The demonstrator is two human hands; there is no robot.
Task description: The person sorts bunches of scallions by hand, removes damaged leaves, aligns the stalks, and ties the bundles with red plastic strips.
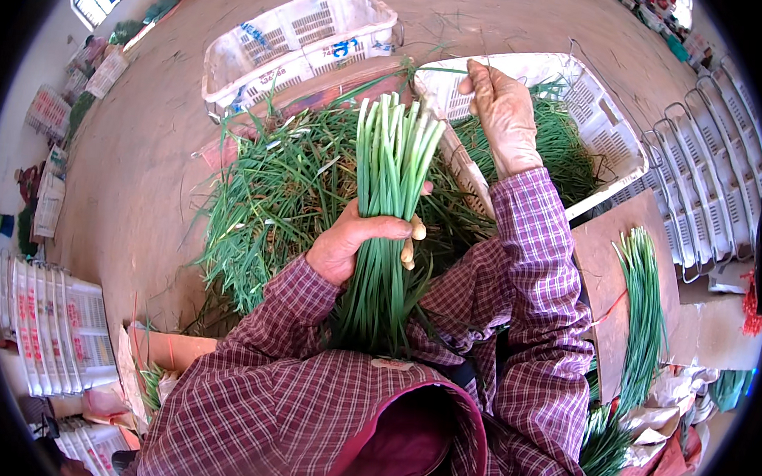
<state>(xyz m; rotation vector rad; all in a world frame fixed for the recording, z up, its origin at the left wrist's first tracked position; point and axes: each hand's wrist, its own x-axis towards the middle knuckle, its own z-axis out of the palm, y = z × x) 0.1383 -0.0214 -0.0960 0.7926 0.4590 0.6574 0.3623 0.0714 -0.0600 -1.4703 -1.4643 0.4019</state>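
My left hand (353, 244) is closed around a thick bunch of garlic chives (388, 170) in front of my chest. The pale cut stalk ends point away from me, and the green leaves hang toward my lap. Ahead and to the right, my right hand (504, 116) is raised over the near side of a white plastic crate (588, 77). Between its thumb and fingertips it pinches a thin green chive leaf (444, 70) that sticks out to the left. More loose chives (555, 143) lie inside that crate.
A large heap of loose green leaves (272, 191) spreads left of the bunch. Behind it stands another white crate (301, 34). At my right, a chive bunch (641, 309) lies on a brown board (605, 273). Stacked white crates (699, 167) stand far right, others (62, 326) at left.
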